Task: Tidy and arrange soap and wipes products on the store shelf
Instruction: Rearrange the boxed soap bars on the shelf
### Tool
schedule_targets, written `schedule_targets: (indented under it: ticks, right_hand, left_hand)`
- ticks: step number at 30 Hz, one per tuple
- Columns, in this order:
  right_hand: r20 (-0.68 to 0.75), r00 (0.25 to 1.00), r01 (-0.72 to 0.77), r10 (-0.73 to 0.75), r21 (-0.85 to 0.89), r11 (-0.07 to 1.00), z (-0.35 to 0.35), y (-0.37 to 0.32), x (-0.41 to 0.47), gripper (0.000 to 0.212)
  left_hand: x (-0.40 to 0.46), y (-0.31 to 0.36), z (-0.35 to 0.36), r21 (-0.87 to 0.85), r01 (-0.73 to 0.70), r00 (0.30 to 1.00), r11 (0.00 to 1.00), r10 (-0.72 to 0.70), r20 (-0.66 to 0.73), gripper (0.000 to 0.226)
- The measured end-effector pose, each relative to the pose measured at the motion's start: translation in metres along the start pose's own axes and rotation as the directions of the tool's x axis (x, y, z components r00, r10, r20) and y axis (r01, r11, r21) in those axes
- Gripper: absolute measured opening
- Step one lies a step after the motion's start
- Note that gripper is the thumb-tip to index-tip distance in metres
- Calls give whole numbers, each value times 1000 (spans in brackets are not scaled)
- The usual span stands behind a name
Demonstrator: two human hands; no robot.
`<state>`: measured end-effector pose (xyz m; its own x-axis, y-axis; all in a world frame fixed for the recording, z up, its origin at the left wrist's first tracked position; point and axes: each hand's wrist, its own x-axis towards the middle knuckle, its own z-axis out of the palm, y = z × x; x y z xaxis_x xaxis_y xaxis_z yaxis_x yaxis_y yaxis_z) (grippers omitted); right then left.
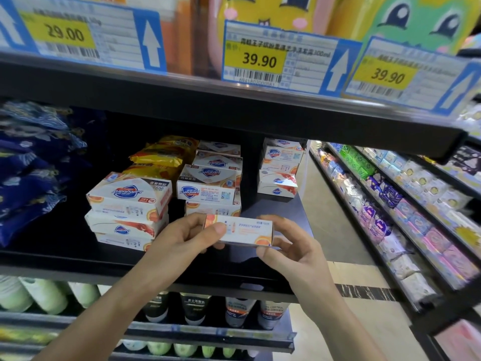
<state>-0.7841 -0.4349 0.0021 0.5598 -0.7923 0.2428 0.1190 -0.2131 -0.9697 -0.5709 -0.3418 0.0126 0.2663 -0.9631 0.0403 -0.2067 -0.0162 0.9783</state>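
Black shelf point(78, 259), left hand point(182, 238), right hand point(289, 246) pinching soap box point(247, 230) ends

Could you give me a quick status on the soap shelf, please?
Left hand and right hand both gripping one soap box. Held before middle stack. Nothing blocking.

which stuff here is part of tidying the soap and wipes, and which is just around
Part of the job:
- soap box held by the left hand and right hand
- stacked soap boxes
- yellow packs
- blue packs

Just around:
- price tags
- tubes on the shelf below
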Motion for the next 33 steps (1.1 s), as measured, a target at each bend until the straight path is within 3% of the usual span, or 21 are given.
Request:
schedule_targets:
  ticks: [5, 8, 11, 18, 22, 33]
  right_hand:
    - [11, 1000, -23, 23, 6, 1000, -5, 7, 2, 54]
    - [-34, 996, -73, 79, 156, 985, -8, 9, 7, 61]
    - [-40, 989, -129, 144, 266, 955, -8, 5, 10, 51]
    - [63, 980, -193, 190, 32, 981, -3, -4, 10, 38]
    - [61, 977, -202, 202, -10, 979, -3, -3, 9, 33]
    - [34, 978, -208, 207, 6, 978, -2, -1, 10, 46]
  left_hand:
    - [-1, -4, -2, -58, 0, 1000, 998, 0, 0, 50]
    - [-3, -7, -8, -58, -15, 1000, 998, 15, 5, 61]
    - [-3, -9, -13, -18, -60, 998, 998, 60, 27, 68]
    - [-3, -12, -18, 65, -139, 988, 988, 134, 80, 72]
    - [-3, -13, -18, 89, -146, 987, 985, 139, 82, 73]
    - [0, -17, -17, 113, -175, 983, 978, 167, 79, 81]
